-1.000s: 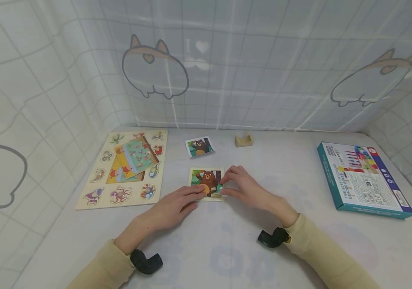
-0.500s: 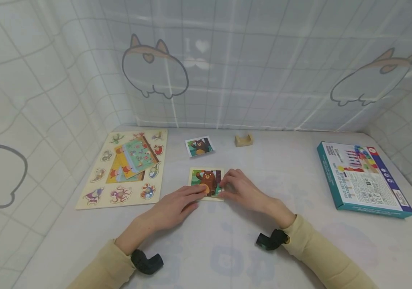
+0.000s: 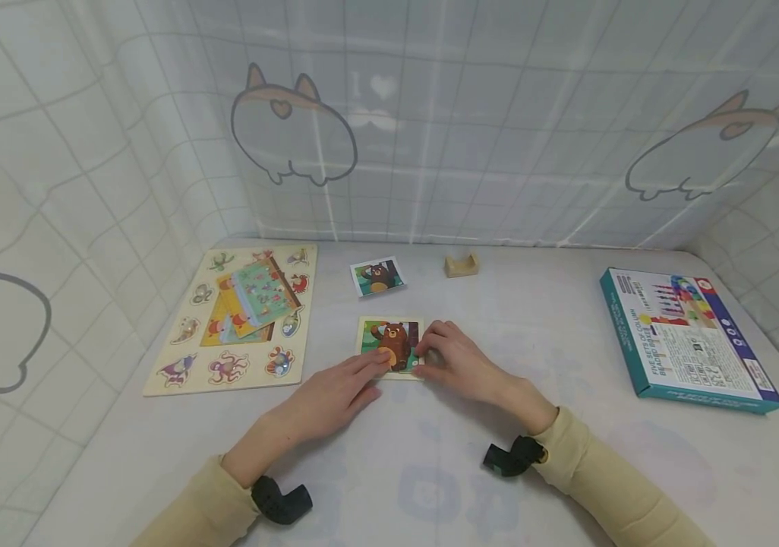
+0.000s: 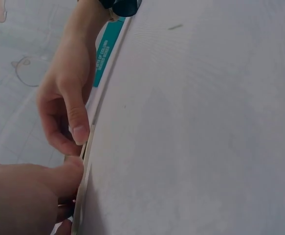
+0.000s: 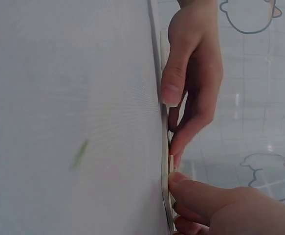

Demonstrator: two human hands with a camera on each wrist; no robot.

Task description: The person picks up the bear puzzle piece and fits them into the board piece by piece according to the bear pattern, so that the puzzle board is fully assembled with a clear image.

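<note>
A small wooden puzzle [image 3: 395, 334] with a brown bear picture lies flat on the table in the head view. Extended fingers of my left hand [image 3: 335, 391] rest on its lower left part. At its lower right corner, my right hand [image 3: 461, 365] pinches a green-printed puzzle piece [image 3: 413, 363] between thumb and curled fingers. Seen from the right wrist, the pale edge of the piece [image 5: 171, 164] stands slightly above the puzzle's frame [image 5: 165, 188]; the fingers hide most of it. Behind the puzzle lies a card [image 3: 378, 277] with the same bear picture.
To the left is a wooden sea-animal board [image 3: 225, 368] with several picture cards [image 3: 263, 296] stacked on it. A small notched wooden block [image 3: 461, 266] stands at the back. At right lies a teal-edged box [image 3: 690, 338]. Grid-patterned curtains [image 3: 430, 152] enclose the table.
The green-printed piece has gone from tilted to nearly flat in the lower right corner, my right hand shifting slightly down with it. My left hand has slid a little to the right.
</note>
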